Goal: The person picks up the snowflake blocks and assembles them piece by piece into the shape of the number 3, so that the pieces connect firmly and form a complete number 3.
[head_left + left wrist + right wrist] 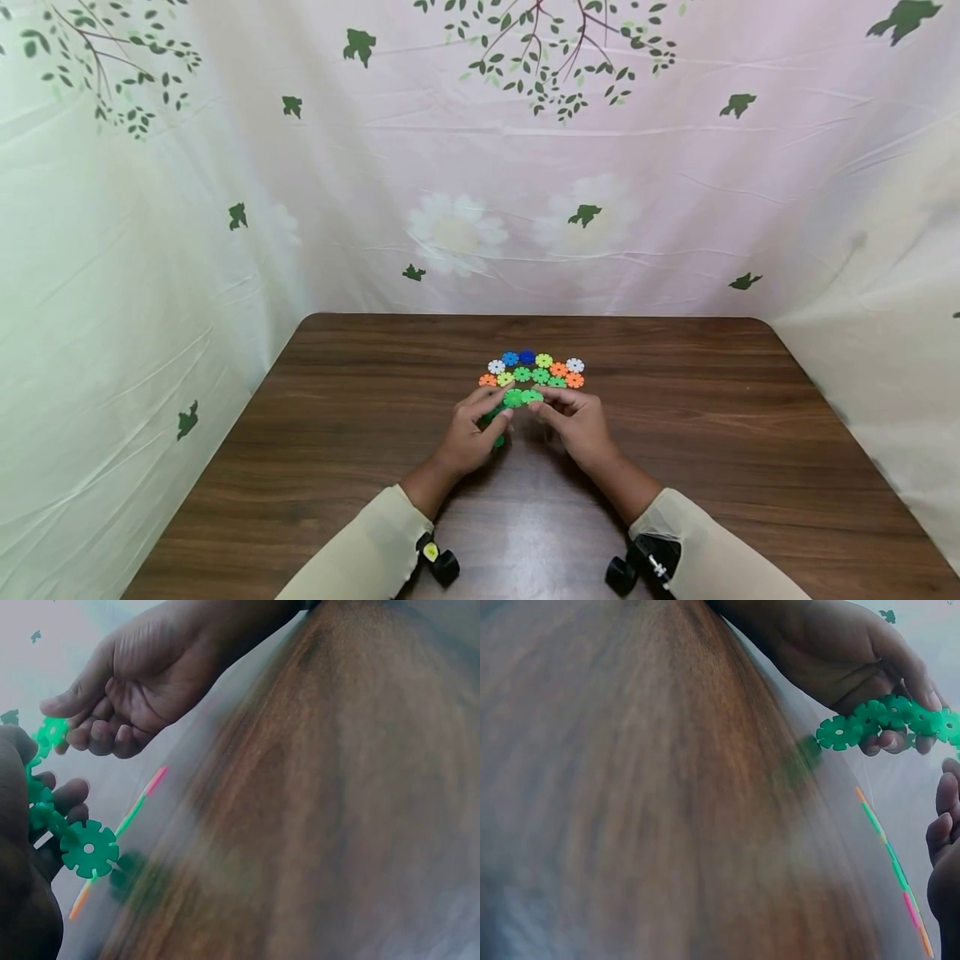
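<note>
Chain of green notched flower discs (513,399), several pieces joined, raised over the wooden table (337,467); left hand (468,433) pinching its length, right hand (583,427) pinching the end disc (532,397). Remaining: loose multicoloured flower discs (541,376) beyond, apparently unjoined.

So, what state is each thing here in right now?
Green disc chain: linked, held above the tabletop
Left grip: pinching the chain
Right grip: pinching the chain's end
Multicolored discs: lying flat, grouped beyond both hands
Tabletop: glossy
Curtain: hanging, creased
</note>
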`<action>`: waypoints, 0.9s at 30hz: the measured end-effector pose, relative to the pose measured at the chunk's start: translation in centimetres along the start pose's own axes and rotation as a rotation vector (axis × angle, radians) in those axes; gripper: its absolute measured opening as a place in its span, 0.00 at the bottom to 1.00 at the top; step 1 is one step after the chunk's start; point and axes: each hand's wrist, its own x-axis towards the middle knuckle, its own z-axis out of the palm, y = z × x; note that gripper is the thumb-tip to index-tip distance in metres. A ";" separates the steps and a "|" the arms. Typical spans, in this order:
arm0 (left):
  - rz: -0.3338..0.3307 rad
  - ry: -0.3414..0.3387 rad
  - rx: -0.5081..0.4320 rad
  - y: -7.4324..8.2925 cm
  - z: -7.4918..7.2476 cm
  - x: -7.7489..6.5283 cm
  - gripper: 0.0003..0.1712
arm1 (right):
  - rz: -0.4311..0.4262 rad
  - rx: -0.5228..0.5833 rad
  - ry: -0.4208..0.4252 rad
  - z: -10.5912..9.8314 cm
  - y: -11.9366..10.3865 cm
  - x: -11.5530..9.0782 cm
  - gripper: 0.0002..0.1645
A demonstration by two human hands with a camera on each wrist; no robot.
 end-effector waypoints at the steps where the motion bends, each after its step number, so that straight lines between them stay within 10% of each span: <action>1: 0.001 -0.005 0.004 0.0 0.0 0.0 0.25 | -0.001 -0.008 0.003 0.0 -0.1 0.0 0.20; 27: 0.020 -0.106 0.068 0.5 -0.1 0.0 0.26 | -0.190 -0.088 0.000 0.1 -0.1 -0.4 0.17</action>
